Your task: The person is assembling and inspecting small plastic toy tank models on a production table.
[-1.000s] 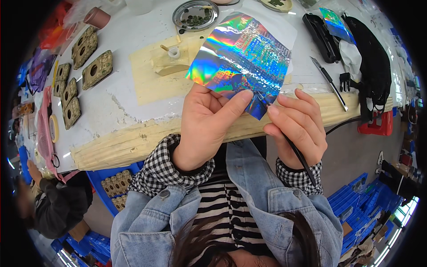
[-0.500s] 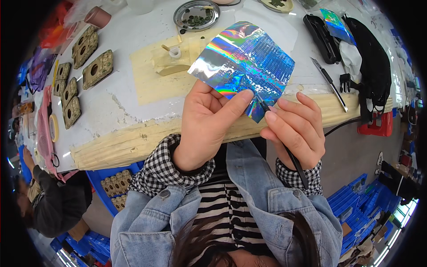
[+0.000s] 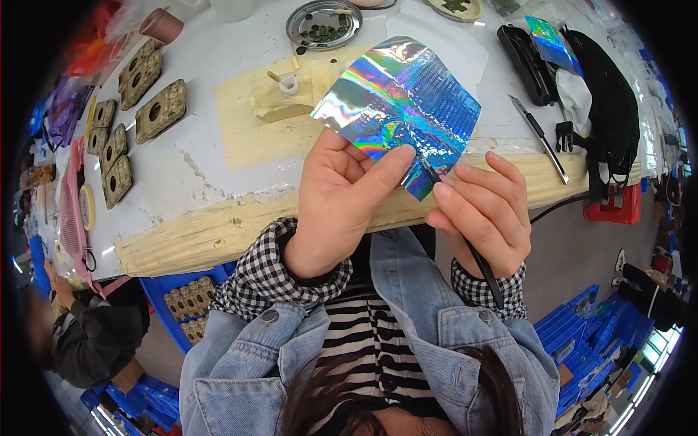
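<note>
A shiny holographic sticker sheet, covered in rows of small marks, is bent upward above the table's near edge. My left hand pinches its lower part, thumb on top and fingers underneath. In my right hand is a slim black tool that looks like tweezers. Its tip meets the sheet's lower corner beside my left thumb. Whether anything sits at that tip is too small to tell. Beyond the sheet, a small white cup with a stick in it stands on a tape-covered block.
Several camouflage-patterned housings lie at the left. At the back is a round metal tray of dark green pieces. A craft knife, a black case and a black bag lie right. Another person's sleeve shows lower left.
The sheet has tilted slightly, and its reflections have shifted. My hands stay almost in the same place. At the lower left, the other person's arm has moved a little.
</note>
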